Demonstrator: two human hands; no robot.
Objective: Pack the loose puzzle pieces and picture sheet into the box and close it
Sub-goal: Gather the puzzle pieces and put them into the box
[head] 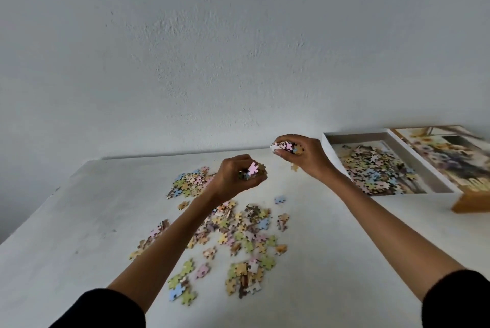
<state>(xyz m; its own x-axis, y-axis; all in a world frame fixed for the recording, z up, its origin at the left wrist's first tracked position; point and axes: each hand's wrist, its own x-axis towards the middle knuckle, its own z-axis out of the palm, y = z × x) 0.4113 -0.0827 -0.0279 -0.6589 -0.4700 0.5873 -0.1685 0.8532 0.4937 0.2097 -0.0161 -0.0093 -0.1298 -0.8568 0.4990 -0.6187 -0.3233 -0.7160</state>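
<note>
White tabletop (344, 248). Open white-walled cardboard box (327, 139) far right, partly filled. Pastel loose puzzle pieces (238, 232) scattered centre to near. Raised left hand (238, 176), right hand (302, 155): each curled round handful. Advice: cup fingers underneath, carry over box, release low inside walls.
</note>
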